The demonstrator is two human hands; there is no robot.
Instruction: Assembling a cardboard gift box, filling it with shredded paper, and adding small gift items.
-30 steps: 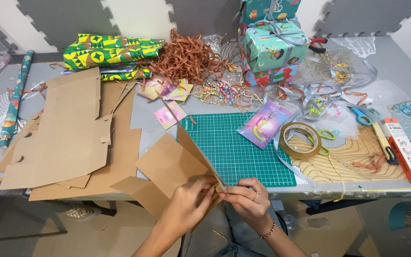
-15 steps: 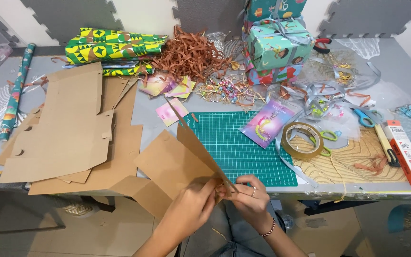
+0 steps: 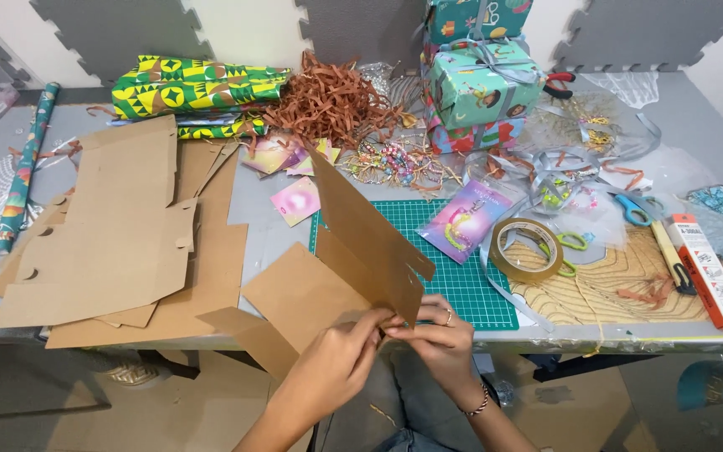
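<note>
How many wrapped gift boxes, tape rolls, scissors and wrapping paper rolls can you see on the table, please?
Gift boxes: 3, stacked
Tape rolls: 1
Scissors: 2, one blue-handled, one red-handled
Paper rolls: 1
Total: 7

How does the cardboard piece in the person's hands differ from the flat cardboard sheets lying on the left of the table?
The held cardboard piece is folded, one panel standing tilted; the flat cardboard sheets lie unfolded. The held piece is pinched by the left hand and right hand at the table's near edge; the sheets are untouched, stacked and look larger. Both are plain brown.
</note>
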